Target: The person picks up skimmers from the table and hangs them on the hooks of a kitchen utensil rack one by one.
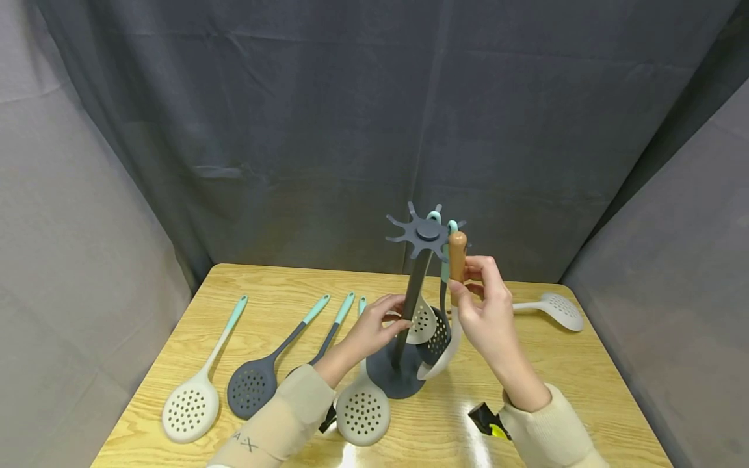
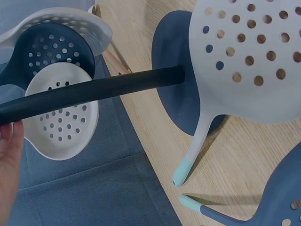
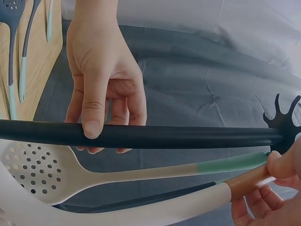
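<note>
A dark utensil stand (image 1: 414,286) has a round base and a ring of hooks on top. My left hand (image 1: 377,324) pinches its pole, thumb in front and fingers behind. With my right hand (image 1: 486,312) I pinch the wooden handle of a white slotted ladle (image 1: 458,263), held upright beside the hooks at the stand's right. Whether it hangs on a hook cannot be told. A cream skimmer (image 3: 37,169) and a dark-blue skimmer (image 2: 51,47), both with mint handles, hang from the stand next to it.
On the wooden table lie a cream skimmer (image 1: 190,409), a dark-blue skimmer (image 1: 251,388), another dark mint-handled utensil (image 1: 330,338) partly behind my left arm, and a cream skimmer (image 1: 363,413) near the base. A white slotted utensil (image 1: 562,311) lies at right. Grey curtains surround the table.
</note>
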Action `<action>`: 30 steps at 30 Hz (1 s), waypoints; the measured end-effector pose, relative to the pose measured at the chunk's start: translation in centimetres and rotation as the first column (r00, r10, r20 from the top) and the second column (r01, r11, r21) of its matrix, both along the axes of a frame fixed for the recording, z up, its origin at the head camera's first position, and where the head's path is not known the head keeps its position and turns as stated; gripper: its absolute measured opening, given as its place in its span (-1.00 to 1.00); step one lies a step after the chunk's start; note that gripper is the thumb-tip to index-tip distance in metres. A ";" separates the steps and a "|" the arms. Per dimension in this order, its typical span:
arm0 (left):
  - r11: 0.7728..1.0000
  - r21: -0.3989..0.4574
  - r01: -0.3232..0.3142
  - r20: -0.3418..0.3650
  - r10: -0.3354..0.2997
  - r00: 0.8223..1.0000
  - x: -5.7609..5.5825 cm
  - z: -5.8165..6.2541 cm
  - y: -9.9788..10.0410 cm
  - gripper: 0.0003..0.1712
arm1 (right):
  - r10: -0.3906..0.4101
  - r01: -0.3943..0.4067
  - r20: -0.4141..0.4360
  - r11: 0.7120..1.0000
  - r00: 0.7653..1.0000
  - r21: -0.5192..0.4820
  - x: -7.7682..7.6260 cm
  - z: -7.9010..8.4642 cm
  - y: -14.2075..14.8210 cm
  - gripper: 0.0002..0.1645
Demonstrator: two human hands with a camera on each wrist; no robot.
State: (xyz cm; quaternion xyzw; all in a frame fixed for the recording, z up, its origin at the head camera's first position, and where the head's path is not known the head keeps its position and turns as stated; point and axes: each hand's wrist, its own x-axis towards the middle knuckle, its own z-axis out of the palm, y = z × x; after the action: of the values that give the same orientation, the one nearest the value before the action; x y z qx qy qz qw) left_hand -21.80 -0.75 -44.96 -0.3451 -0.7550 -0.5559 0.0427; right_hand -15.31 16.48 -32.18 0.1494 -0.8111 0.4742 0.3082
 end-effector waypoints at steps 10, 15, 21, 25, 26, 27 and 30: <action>1.000 0.006 0.001 0.003 -0.001 1.000 0.0 0.0 0.0 -0.55 | -0.002 0.003 -0.026 1.000 1.000 0.019 -0.1 -0.2 0.0 -0.65; 1.000 0.009 0.009 0.001 -0.009 1.000 0.0 0.1 0.0 -0.54 | -0.002 0.002 -0.035 1.000 0.999 0.016 0.0 -0.3 -0.1 -0.66; 1.000 0.006 0.013 -0.001 -0.013 1.000 0.0 0.1 0.0 -0.54 | -0.004 0.004 -0.032 1.000 0.999 0.015 -0.2 -0.4 0.0 -0.64; 1.000 0.004 0.013 0.006 -0.013 1.000 0.0 0.1 0.0 -0.54 | -0.002 0.003 -0.022 1.000 1.000 0.015 -0.3 -0.5 0.1 -0.61; 1.000 0.005 0.012 0.008 -0.012 1.000 0.0 0.1 0.0 -0.53 | -0.001 0.001 -0.021 1.000 1.000 0.014 -0.3 -0.6 0.1 -0.61; 1.000 0.005 0.012 0.009 -0.012 1.000 0.0 0.1 0.0 -0.53 | 0.001 -0.001 -0.022 1.000 1.000 0.015 -0.3 -0.6 0.1 -0.61; 1.000 0.007 0.013 0.010 -0.013 1.000 0.0 0.1 0.0 -0.53 | 0.014 -0.013 -0.027 1.000 1.000 0.010 -0.3 -0.6 0.2 -0.60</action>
State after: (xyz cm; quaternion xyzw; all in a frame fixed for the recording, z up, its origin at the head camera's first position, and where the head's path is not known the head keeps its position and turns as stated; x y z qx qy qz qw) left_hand -21.84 -0.75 -44.89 -0.3470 -0.7510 -0.5607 0.0363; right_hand -15.64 16.73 -32.77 0.1627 -0.8082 0.4702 0.3150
